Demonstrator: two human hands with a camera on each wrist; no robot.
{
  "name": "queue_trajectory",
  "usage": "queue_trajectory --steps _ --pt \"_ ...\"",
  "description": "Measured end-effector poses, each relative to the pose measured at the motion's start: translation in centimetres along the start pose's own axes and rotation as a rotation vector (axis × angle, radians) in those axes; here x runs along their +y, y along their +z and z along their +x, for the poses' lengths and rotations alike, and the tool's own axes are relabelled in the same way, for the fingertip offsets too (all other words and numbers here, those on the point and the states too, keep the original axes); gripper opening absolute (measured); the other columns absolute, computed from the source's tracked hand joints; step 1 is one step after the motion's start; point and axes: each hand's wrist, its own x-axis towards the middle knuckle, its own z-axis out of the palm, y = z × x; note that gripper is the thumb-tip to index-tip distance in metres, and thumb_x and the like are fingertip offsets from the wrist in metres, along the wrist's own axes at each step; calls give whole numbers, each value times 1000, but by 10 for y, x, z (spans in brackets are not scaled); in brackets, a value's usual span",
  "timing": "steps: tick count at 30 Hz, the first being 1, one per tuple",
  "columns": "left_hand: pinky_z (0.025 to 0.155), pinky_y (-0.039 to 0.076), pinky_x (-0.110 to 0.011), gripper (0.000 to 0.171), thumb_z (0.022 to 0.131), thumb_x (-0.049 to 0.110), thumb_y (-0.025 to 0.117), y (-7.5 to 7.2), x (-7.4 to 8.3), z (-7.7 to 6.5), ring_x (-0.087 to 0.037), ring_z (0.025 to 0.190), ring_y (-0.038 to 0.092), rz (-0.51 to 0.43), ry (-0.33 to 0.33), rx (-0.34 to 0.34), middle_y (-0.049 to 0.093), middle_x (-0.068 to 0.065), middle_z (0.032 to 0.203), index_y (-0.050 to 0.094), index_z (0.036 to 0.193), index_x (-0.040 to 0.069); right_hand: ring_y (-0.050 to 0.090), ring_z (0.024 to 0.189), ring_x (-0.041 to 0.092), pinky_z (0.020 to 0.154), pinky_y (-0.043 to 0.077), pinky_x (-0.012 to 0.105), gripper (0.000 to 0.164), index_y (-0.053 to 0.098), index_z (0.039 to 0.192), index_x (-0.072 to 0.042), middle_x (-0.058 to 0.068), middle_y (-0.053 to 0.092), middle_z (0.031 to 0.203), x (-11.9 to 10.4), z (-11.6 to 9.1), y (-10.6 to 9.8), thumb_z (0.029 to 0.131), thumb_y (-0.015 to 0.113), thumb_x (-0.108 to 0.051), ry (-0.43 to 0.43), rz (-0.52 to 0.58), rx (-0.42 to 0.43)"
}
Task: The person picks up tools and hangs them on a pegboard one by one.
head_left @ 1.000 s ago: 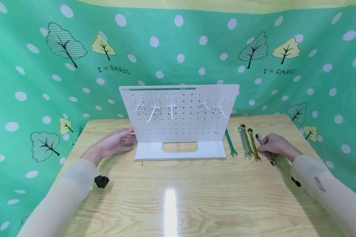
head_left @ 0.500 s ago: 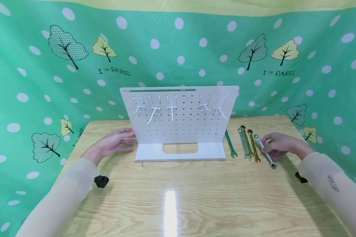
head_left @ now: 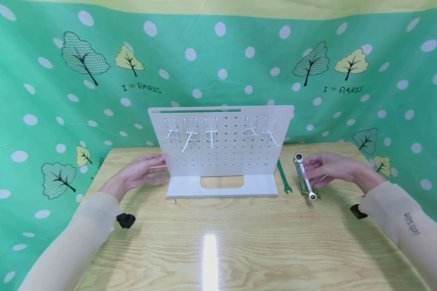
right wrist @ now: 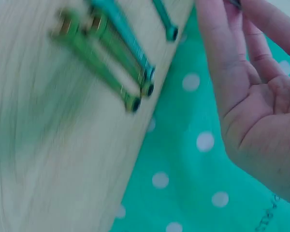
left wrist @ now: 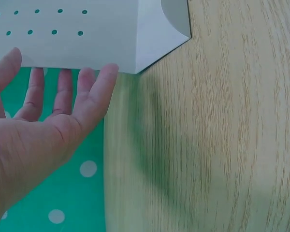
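My right hand point(head_left: 331, 167) pinches a silver wrench point(head_left: 308, 184) with a ring at each end, lifted above the other wrenches. In the right wrist view the hand hides most of that wrench. My left hand point(head_left: 142, 171) is at the left edge of a white pegboard point(head_left: 218, 157), its fingers fairly straight and its fingertips at the edge. The left wrist view shows the thumb and little finger overlapping the board point(left wrist: 63, 48). Several white hooks point(head_left: 211, 131) are fixed across the board's upper part.
A green wrench point(head_left: 284, 178) lies beside the board's right end. A teal wrench point(right wrist: 123, 29) and two gold wrenches point(right wrist: 99, 65) lie further right, partly hidden in the head view. The wood-grain table point(head_left: 258, 242) meets a green dotted cloth point(head_left: 218, 48) behind.
My right hand has raised the silver wrench from the table and carried it left, over the teal and gold wrenches. The left hand has stayed at the board's edge.
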Motion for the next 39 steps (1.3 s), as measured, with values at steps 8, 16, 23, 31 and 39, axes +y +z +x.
queue_trajectory --steps 8,16,23,31,39 --pt "111 38 -60 65 107 35 55 1 0 1 -41 143 33 12 -11 1 28 -22 158 28 155 1 71 95 37 89 56 57 25 56 112 -3 16 70 101 -17 11 27 96 72 -12 -71 153 -37" --pt "111 37 -60 63 107 35 53 0 2 0 -41 146 29 1 -20 -7 24 -21 161 28 155 3 71 101 37 90 55 57 16 59 107 -3 15 71 102 -39 10 49 98 69 -11 -178 226 -77" --pt "112 35 -62 64 107 35 55 0 3 2 -41 147 28 -3 -25 -11 22 -21 162 27 155 4 71 100 36 88 58 52 16 64 109 1 18 71 106 -57 3 62 97 69 -8 -238 247 -67" --pt "112 35 -63 55 106 35 56 1 3 2 -40 145 30 -20 -24 10 26 -20 160 35 149 8 71 101 39 85 58 55 19 63 111 4 20 70 108 -67 -6 70 97 69 -8 -310 203 -61" --pt "111 36 -64 62 105 39 56 -1 2 4 -42 146 29 -19 -25 19 23 -23 160 31 152 7 70 100 41 82 59 55 20 64 111 4 21 69 109 -75 -13 67 98 70 -11 -359 129 -48"
